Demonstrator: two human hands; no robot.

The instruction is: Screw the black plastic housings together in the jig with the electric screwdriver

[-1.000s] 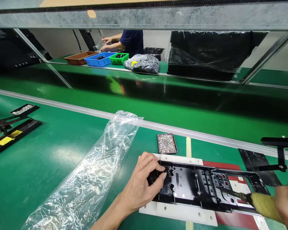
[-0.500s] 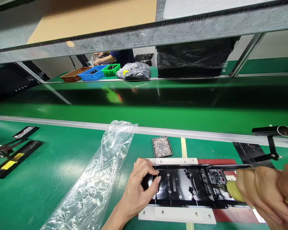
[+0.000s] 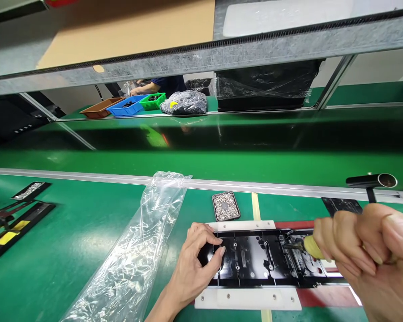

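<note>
A long black plastic housing (image 3: 251, 257) with ribs and screw posts lies lengthwise between white fixture strips. My left hand (image 3: 199, 259) grips its left end, thumb and fingers curled over it. Wrapped around the yellow handle of a screwdriver (image 3: 312, 247) is my right hand (image 3: 362, 241). The screwdriver leans low over the housing, its dark shaft pointing left to the ribbed part right of the middle. Its tip is too small to tell whether it touches. My right hand and forearm hide the housing's far right end.
Behind the housing sits a small tray of metal screws (image 3: 226, 206). A clear plastic bag (image 3: 130, 250) stretches along the left. A black tube on a bracket (image 3: 371, 180) stands back right. Farther off are bins (image 3: 126, 105), a wrapped bundle (image 3: 184, 103) and a co-worker's arm (image 3: 146, 88).
My right hand and the screwdriver have moved up and slightly left, bringing the shaft to a spot farther back on the housing. My left hand stays in place. The view has shifted slightly.
</note>
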